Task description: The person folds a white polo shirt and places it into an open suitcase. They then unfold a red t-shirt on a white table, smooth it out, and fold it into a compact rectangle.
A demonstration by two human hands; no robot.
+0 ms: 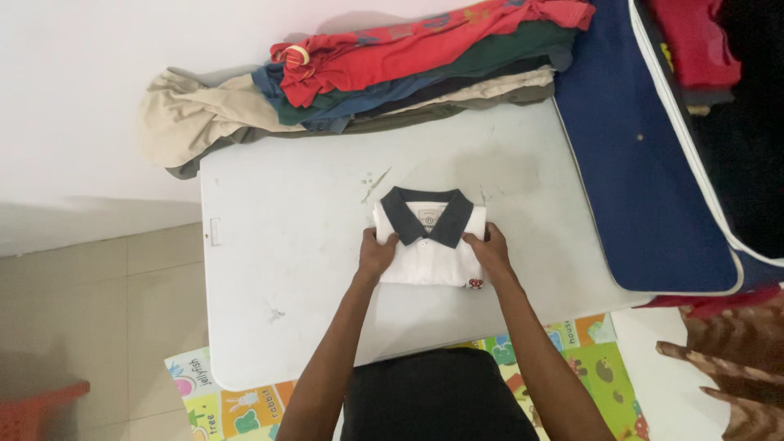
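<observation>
Two bare hands hold a folded white polo shirt point(429, 257) from either side. The left hand point(376, 255) has its grip closed around the shirt's left edge, fingers curled onto the top of the fabric and thumb side pointing toward the collar. The right hand point(490, 251) does the same on the right edge, fingers wrapped over the cloth just beside the collar's tip. Both forearms reach up from the bottom of the view, angled inward toward the shirt. The shirt is folded into a compact rectangle, with its dark navy collar point(427, 215) facing away from the person and a small red emblem point(474, 283) showing at the lower right corner, just below the right hand. It lies flat near the middle of a white table point(286, 269), whose surface is scuffed and marked. Along the table's far edge lies a loose pile of clothes point(367, 73), with red, green, blue and beige garments layered on each other and a beige piece hanging off to the left. To the right, partly on the table, sits an open navy suitcase point(653, 163) with white trim, holding red clothing. Below the table's near edge a colourful play mat point(237, 404) covers part of the tiled floor point(98, 294).
</observation>
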